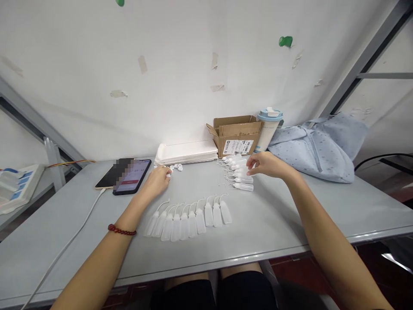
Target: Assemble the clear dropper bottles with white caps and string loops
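Note:
My left hand [158, 180] is closed at the fingertips on a small white cap [168, 175], beside a little group of white caps [179, 167]. My right hand [266, 164] is curved, with thumb and fingers apart, at the near ends of a stack of slim white dropper bottles [243, 187]. Whether it touches one of them is hard to make out. Between my forearms, a fanned row of several translucent squeeze bottles [184, 226] lies flat, their thin bent tubes [203, 200] pointing away from me.
Along the wall stand a stack of white envelopes [187, 151], an open cardboard box [238, 135], a blue-lidded cup [267, 131] and a pale blue cloth bag [312, 148]. At left lie two phones [132, 178] with a white cable [79, 232]. The grey table's [258, 245] front edge is close to my lap.

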`<move>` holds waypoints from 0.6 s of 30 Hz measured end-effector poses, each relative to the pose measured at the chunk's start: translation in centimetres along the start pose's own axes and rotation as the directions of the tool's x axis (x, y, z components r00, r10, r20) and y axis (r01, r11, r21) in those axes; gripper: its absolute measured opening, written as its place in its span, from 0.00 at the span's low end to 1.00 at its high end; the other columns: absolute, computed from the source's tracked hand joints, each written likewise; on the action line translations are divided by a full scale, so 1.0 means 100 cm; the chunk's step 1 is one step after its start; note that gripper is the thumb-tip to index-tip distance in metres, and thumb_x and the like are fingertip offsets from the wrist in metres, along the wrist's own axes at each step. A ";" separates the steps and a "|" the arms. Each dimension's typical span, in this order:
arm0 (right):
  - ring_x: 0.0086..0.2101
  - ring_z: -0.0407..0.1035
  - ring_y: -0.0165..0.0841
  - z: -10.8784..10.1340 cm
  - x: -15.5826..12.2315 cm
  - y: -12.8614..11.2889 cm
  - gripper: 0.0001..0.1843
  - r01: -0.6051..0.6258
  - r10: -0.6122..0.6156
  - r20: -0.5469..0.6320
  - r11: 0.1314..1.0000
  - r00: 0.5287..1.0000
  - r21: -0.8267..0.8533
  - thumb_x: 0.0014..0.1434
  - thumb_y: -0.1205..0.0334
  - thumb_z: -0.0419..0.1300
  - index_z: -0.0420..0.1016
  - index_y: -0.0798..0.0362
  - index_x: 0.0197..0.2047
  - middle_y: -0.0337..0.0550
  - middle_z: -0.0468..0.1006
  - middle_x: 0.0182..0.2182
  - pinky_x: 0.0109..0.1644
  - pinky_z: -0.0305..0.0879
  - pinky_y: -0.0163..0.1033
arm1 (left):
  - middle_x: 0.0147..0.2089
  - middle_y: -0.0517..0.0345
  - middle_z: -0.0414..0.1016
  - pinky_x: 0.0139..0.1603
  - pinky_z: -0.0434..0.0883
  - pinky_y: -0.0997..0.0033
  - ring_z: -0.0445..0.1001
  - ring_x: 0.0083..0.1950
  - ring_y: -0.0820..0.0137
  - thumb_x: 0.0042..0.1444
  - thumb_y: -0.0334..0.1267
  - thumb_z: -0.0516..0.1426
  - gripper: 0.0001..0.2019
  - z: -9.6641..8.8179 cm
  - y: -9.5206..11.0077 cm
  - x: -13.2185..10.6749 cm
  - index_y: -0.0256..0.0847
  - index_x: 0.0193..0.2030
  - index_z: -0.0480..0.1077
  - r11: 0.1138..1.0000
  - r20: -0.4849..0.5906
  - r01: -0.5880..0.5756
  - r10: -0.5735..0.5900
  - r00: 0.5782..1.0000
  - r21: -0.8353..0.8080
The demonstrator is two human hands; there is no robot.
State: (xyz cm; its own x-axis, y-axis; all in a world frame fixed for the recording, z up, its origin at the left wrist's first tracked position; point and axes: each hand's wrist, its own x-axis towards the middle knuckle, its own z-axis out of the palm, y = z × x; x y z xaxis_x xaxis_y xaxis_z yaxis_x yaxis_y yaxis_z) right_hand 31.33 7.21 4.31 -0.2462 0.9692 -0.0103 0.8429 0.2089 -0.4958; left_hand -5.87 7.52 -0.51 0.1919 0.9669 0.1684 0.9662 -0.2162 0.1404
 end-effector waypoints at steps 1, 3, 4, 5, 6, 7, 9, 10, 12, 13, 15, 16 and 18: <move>0.31 0.69 0.34 0.000 0.000 -0.001 0.11 0.003 -0.003 -0.019 1.000 1.000 0.019 0.42 0.59 0.65 0.73 0.55 0.30 0.43 0.77 0.30 0.33 0.62 0.36 | 0.44 0.43 0.76 0.47 0.68 0.65 0.75 0.41 0.60 0.50 0.29 0.49 0.15 0.000 0.000 0.000 0.33 0.42 0.73 1.000 0.002 0.004 -0.004 1.000 0.000; 0.29 0.68 0.32 0.001 -0.001 -0.004 0.11 0.022 -0.019 -0.052 0.997 0.998 0.072 0.44 0.57 0.64 0.72 0.55 0.29 0.42 0.76 0.28 0.32 0.61 0.36 | 0.44 0.41 0.76 0.47 0.67 0.64 0.75 0.41 0.59 0.50 0.30 0.50 0.14 -0.001 -0.001 0.000 0.32 0.41 0.73 1.000 0.004 0.011 -0.011 1.000 -0.002; 0.29 0.67 0.32 0.002 -0.002 -0.007 0.11 0.039 -0.033 -0.059 0.993 0.998 0.107 0.45 0.56 0.64 0.72 0.55 0.28 0.42 0.75 0.27 0.31 0.61 0.36 | 0.43 0.41 0.76 0.47 0.67 0.64 0.75 0.41 0.59 0.50 0.30 0.50 0.14 -0.001 -0.001 0.000 0.32 0.41 0.73 1.000 0.005 0.013 -0.013 1.000 -0.003; 0.28 0.66 0.31 0.004 -0.003 -0.011 0.11 0.059 -0.052 -0.056 0.987 0.997 0.148 0.46 0.56 0.63 0.71 0.55 0.27 0.41 0.74 0.26 0.30 0.61 0.35 | 0.43 0.42 0.76 0.47 0.68 0.64 0.75 0.41 0.59 0.50 0.30 0.50 0.14 -0.002 -0.001 0.000 0.33 0.41 0.73 1.000 0.005 0.014 -0.014 1.000 -0.004; 0.27 0.66 0.30 0.006 -0.005 -0.017 0.11 0.080 -0.075 -0.036 0.978 0.997 0.192 0.47 0.55 0.62 0.71 0.55 0.26 0.41 0.74 0.24 0.29 0.61 0.35 | 0.43 0.43 0.76 0.46 0.68 0.64 0.75 0.41 0.59 0.50 0.30 0.50 0.13 -0.003 0.000 -0.001 0.33 0.40 0.73 1.000 0.007 0.015 -0.015 1.000 -0.005; 0.26 0.66 0.30 0.009 -0.007 -0.022 0.11 0.103 -0.105 -0.005 0.969 0.994 0.226 0.48 0.55 0.61 0.70 0.55 0.25 0.40 0.73 0.23 0.28 0.60 0.34 | 0.42 0.44 0.77 0.46 0.68 0.65 0.75 0.41 0.60 0.50 0.31 0.50 0.13 -0.004 0.001 -0.002 0.34 0.40 0.73 1.000 0.009 0.014 -0.014 1.000 -0.009; 0.23 0.65 0.28 0.017 -0.012 -0.035 0.11 0.122 -0.159 0.115 0.953 0.981 0.277 0.50 0.56 0.60 0.69 0.55 0.25 0.40 0.73 0.21 0.25 0.59 0.33 | 0.41 0.47 0.77 0.44 0.69 0.66 0.75 0.40 0.61 0.51 0.32 0.51 0.11 -0.006 0.006 -0.004 0.36 0.39 0.72 0.999 0.001 0.007 -0.007 1.000 -0.036; 0.21 0.65 0.27 0.022 -0.014 -0.041 0.11 0.133 -0.192 0.199 0.952 0.961 0.277 0.50 0.56 0.59 0.69 0.55 0.24 0.39 0.73 0.21 0.24 0.57 0.33 | 0.40 0.48 0.77 0.44 0.69 0.65 0.75 0.40 0.61 0.51 0.33 0.51 0.11 -0.007 0.010 -0.006 0.36 0.38 0.72 0.998 -0.013 -0.002 0.001 1.000 -0.059; 0.19 0.63 0.26 0.031 -0.020 -0.051 0.12 0.168 -0.253 0.351 0.953 0.902 0.253 0.51 0.57 0.58 0.68 0.55 0.21 0.39 0.73 0.19 0.22 0.56 0.32 | 0.40 0.49 0.77 0.44 0.69 0.64 0.75 0.40 0.61 0.50 0.34 0.51 0.10 -0.010 0.019 -0.009 0.37 0.37 0.71 0.992 -0.062 -0.029 0.021 0.998 -0.123; 0.18 0.63 0.26 0.036 -0.022 -0.056 0.14 0.188 -0.276 0.410 0.952 0.870 0.241 0.52 0.58 0.57 0.67 0.55 0.19 0.38 0.72 0.17 0.22 0.56 0.32 | 0.39 0.50 0.76 0.44 0.69 0.63 0.74 0.40 0.61 0.50 0.35 0.52 0.09 -0.011 0.024 -0.010 0.38 0.36 0.71 0.986 -0.089 -0.046 0.032 0.996 -0.161; 0.17 0.63 0.25 0.044 -0.026 -0.062 0.17 0.199 -0.294 0.489 0.951 0.821 0.238 0.53 0.58 0.55 0.65 0.55 0.16 0.38 0.72 0.16 0.23 0.57 0.32 | 0.40 0.51 0.76 0.43 0.70 0.64 0.74 0.40 0.63 0.50 0.35 0.52 0.09 -0.012 0.034 -0.013 0.38 0.36 0.70 0.966 -0.123 -0.075 0.046 0.991 -0.247; 0.16 0.64 0.25 0.047 -0.027 -0.064 0.18 0.192 -0.291 0.522 0.952 0.801 0.236 0.54 0.58 0.54 0.64 0.55 0.16 0.38 0.73 0.16 0.24 0.59 0.32 | 0.40 0.51 0.75 0.42 0.71 0.65 0.74 0.39 0.64 0.50 0.35 0.52 0.08 -0.012 0.039 -0.014 0.38 0.36 0.69 0.953 -0.136 -0.090 0.053 0.989 -0.288; 0.16 0.65 0.26 0.051 -0.029 -0.067 0.19 0.169 -0.270 0.578 0.960 0.770 0.224 0.55 0.58 0.53 0.64 0.55 0.15 0.39 0.73 0.16 0.25 0.61 0.33 | 0.39 0.52 0.75 0.40 0.71 0.67 0.74 0.39 0.66 0.50 0.35 0.52 0.07 -0.012 0.046 -0.016 0.38 0.35 0.68 0.927 -0.149 -0.119 0.070 0.986 -0.357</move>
State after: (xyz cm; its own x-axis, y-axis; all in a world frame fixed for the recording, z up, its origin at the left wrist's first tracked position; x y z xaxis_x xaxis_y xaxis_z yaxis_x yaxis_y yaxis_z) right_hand 23.96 2.33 3.19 -0.6940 0.6143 -0.3756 0.6605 0.3354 -0.6718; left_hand -1.96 4.78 1.02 0.2310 0.9185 0.3208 0.8109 -0.3640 0.4582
